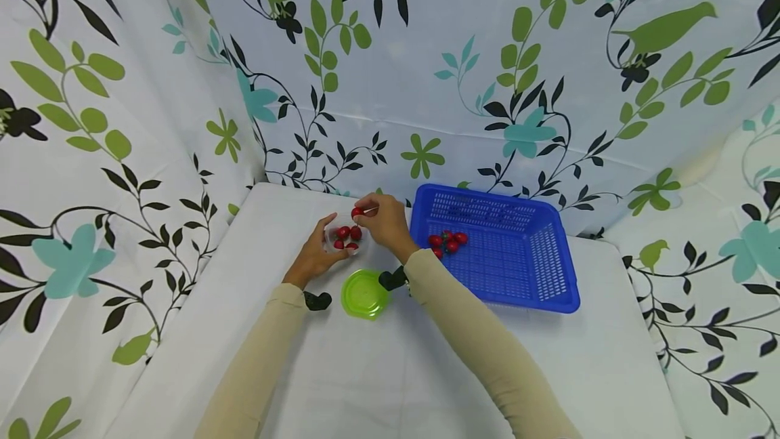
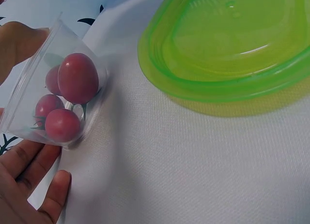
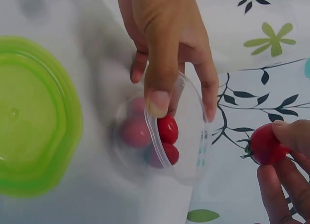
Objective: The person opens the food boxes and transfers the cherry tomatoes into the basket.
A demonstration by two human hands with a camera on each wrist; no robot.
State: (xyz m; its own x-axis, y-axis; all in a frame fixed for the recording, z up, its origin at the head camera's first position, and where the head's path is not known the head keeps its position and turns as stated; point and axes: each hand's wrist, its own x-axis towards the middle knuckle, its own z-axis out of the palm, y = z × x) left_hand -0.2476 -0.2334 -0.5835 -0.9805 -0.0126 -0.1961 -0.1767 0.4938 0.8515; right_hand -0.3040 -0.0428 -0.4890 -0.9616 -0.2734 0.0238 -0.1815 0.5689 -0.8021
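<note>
My left hand (image 1: 312,257) grips a small clear plastic container (image 3: 194,154), its thumb lying over the rim in the right wrist view. Several red cherry tomatoes (image 2: 77,79) sit inside the container, which rests on the white table. Just right of the container's rim, my right hand (image 1: 388,223) pinches one cherry tomato (image 3: 264,144) between thumb and fingers, its green stem end facing the container. A translucent green lid (image 1: 364,295) lies on the table nearer to me, between the two wrists and touched by neither hand.
A blue plastic basket (image 1: 506,290) stands at the right on the white-covered table (image 1: 365,371), with several more cherry tomatoes (image 1: 451,246) in its left part. Behind and at both sides hangs a white curtain (image 1: 390,87) with leaf and bird prints.
</note>
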